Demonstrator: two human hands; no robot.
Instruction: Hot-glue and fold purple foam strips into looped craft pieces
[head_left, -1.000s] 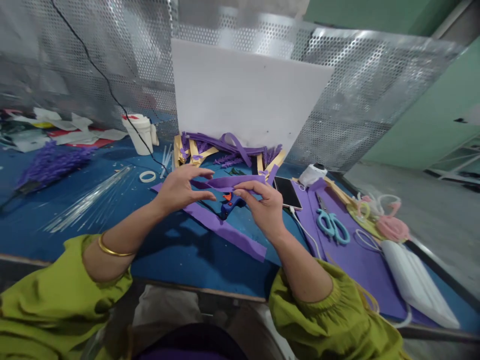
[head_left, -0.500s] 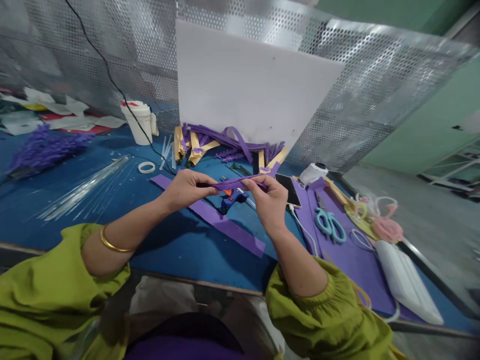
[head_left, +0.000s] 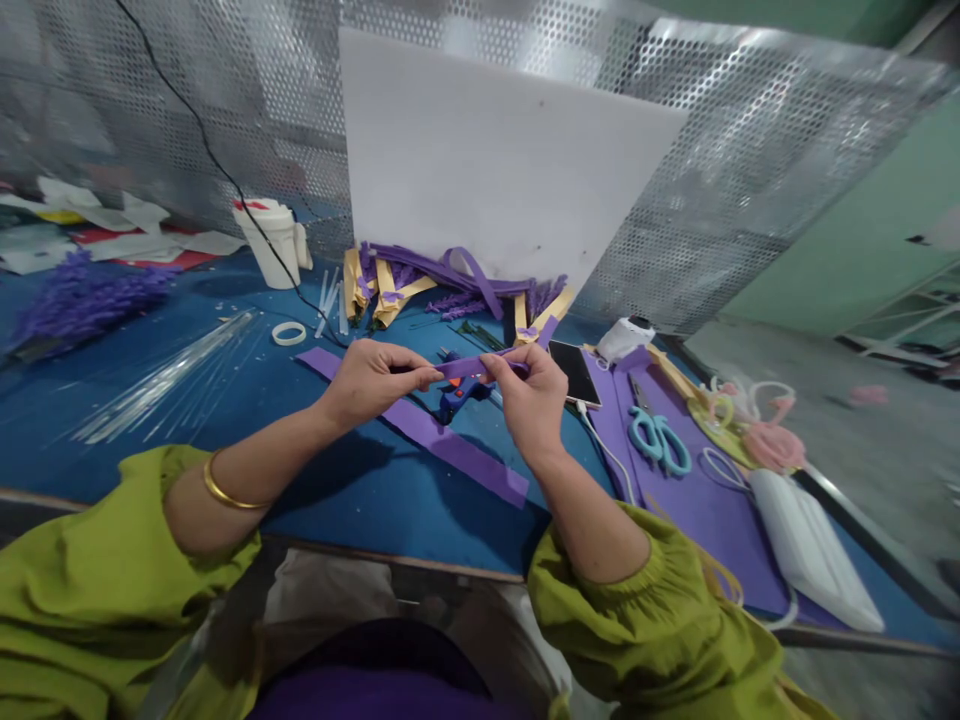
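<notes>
My left hand (head_left: 373,380) and my right hand (head_left: 527,395) pinch the two ends of a narrow folded purple foam strip (head_left: 466,367), held level above the blue table (head_left: 360,490). Below it on the table lie a long purple foam strip (head_left: 420,428) and a blue glue gun (head_left: 457,394), partly hidden by my hands. I wear green sleeves and a gold bangle on my left wrist.
Behind stand a white board (head_left: 495,160), a pile of purple and tan strips (head_left: 442,285) and a white cup (head_left: 271,243). Right of my hands: a phone (head_left: 574,371), teal scissors (head_left: 658,441), a purple sheet (head_left: 697,510), pink rings (head_left: 772,445). Left: clear sticks (head_left: 161,375), a tape ring (head_left: 289,333).
My left hand closed its fingers onto the strip's left end. The strip went from a loose wide fold to a tight narrow one held between both hands.
</notes>
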